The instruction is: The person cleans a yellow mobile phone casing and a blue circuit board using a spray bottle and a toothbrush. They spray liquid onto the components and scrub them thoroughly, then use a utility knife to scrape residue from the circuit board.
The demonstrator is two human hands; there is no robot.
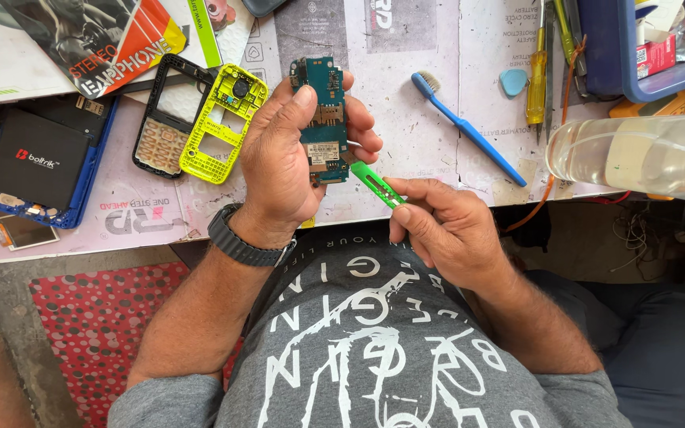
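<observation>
Your left hand (279, 162) grips the blue circuit board (323, 127) by its edges above the worktop (438, 47); your right hand (445, 226) pinches the green tool (376, 184). Looks thin, stiff and fragile, so stay on the edges.

The left hand (279, 158) grips a teal phone circuit board (323, 119) upright above the desk (438, 47). The right hand (445, 230) pinches a green plastic tool (376, 184), tip touching the board's lower edge. A yellow-green plastic phone frame (220, 127) lies just beside.
</observation>
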